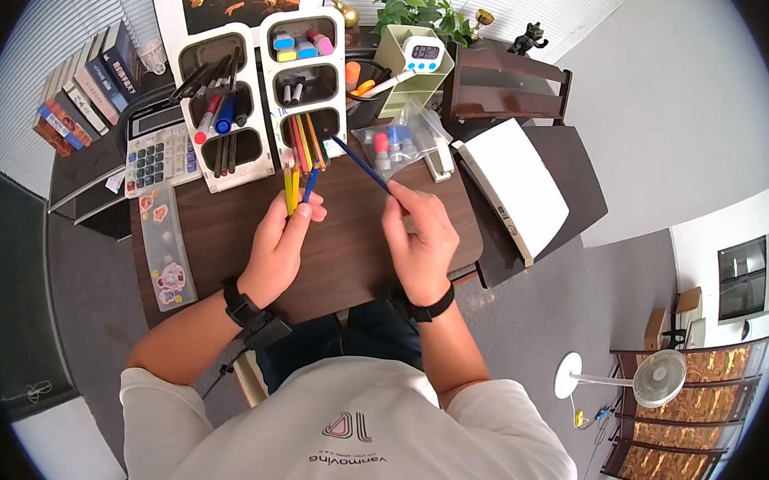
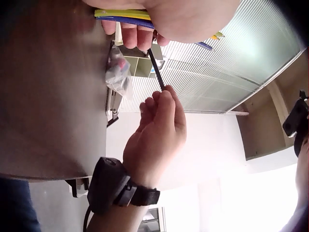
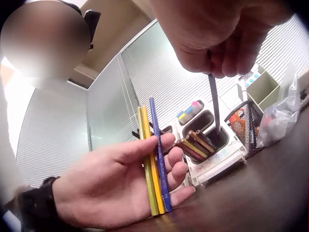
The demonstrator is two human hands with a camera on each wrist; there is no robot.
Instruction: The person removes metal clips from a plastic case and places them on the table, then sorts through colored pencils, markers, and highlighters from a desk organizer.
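Observation:
My left hand (image 1: 275,250) holds a small bundle of pencils upright: a yellow-green pencil (image 3: 146,169), a yellow pencil (image 3: 152,174) and a blue pencil (image 3: 160,159), lying across the palm and fingers in the right wrist view. My right hand (image 1: 422,243) pinches one end of a dark blue pencil (image 1: 360,162). The far end of that pencil reaches the nearest compartment of the right-hand white pen organizer (image 1: 306,61). Several coloured pencils (image 1: 303,142) lean in that compartment. In the left wrist view the right hand (image 2: 157,118) shows fingertips together on the pencil.
A second white organizer (image 1: 254,97) with pens and markers stands to the left, beside a calculator (image 1: 160,157) and a sticker-covered case (image 1: 163,242). Rightward are a mesh pen cup (image 1: 367,109), a plastic bag of bottles (image 1: 400,143), a green holder (image 1: 427,82) and a white box (image 1: 517,187).

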